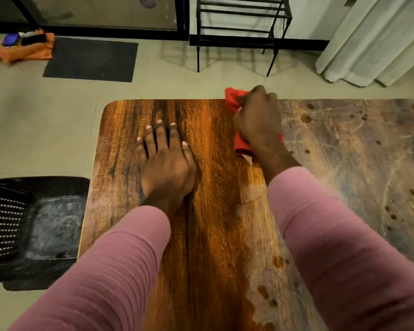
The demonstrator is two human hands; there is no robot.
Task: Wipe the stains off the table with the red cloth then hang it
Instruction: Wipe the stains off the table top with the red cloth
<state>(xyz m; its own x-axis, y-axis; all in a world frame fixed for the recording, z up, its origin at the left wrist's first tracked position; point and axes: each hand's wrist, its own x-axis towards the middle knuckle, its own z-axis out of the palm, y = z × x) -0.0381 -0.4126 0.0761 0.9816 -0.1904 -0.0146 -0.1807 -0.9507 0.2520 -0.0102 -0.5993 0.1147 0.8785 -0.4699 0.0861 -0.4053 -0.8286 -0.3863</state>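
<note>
**Red cloth pressed on the counter at its far edge**

Head view: The right hand (258,120) is closed round the red cloth (241,145). Its grip is tight, with the fingers curled over the bunched fabric, and it presses the cloth down on the wooden counter (213,211). The cloth lies at the far edge of the counter. One red corner sticks out past this edge, and another part shows under the wrist with a small pale tag.

The left hand (165,161) holds nothing. It lies flat on the counter with the fingers straight and a little spread, well to the left of the cloth.

Both arms wear pink ribbed sleeves (115,271).

The counter has two different looks. The left part, under the left hand, is glossy and warm brown. The right part is dull and greyish with swirled marks. Brown stains (305,118) are scattered on the dull part, and some more spots are near the right sleeve at the near side. The cloth sits just at the border between the two parts.

On the floor to the left stands a black mesh chair (34,225). Farther away are a dark mat (91,59), an orange bag (26,50), a black metal rack (242,20) and a pale curtain (373,44).
</note>
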